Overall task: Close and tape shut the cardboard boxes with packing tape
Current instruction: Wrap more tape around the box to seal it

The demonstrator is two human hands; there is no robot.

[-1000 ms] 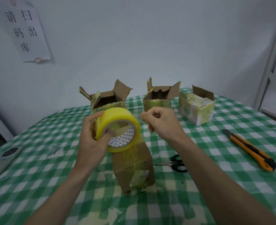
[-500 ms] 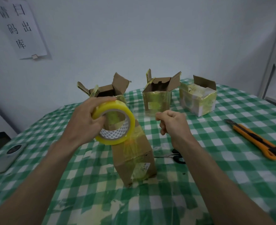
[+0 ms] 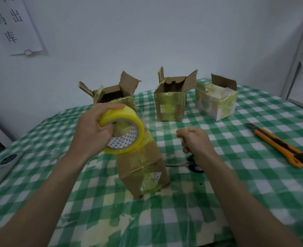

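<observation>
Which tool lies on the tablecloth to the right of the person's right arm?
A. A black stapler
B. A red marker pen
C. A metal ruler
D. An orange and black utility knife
D: an orange and black utility knife lies flat on the green checked tablecloth, to the right of the right arm and apart from the right hand.

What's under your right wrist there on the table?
Scissors: black handle loops and thin blades pointing left show on the checked tablecloth. The right hand and its wrist cover part of the handles.
</observation>
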